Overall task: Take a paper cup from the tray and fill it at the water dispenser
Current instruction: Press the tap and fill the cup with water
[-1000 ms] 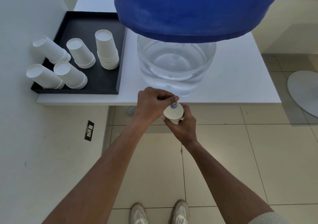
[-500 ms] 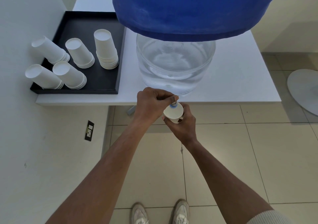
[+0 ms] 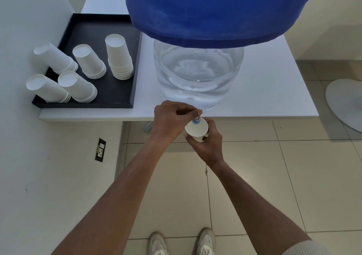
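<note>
A white paper cup [image 3: 196, 130] sits upright in my right hand [image 3: 208, 143], held just off the table's front edge under the dispenser's small tap [image 3: 196, 117]. My left hand [image 3: 170, 120] pinches that tap from the left. The water dispenser [image 3: 197, 72] is a clear jug of water under a blue cover [image 3: 215, 8], standing on the white table [image 3: 274, 90]. The black tray [image 3: 119, 90] lies on the table's left end with several stacks of upturned white cups [image 3: 119, 59]. Whether water is in the held cup cannot be seen.
A white wall [image 3: 39, 166] runs along the left with a dark socket plate [image 3: 100, 150] low down. A pale round base [image 3: 346, 102] lies on the tiled floor at the right. My shoes [image 3: 205, 243] stand below the table's front edge.
Both hands keep their places at the tap with the cup beneath it. Only the view has shifted slightly.
</note>
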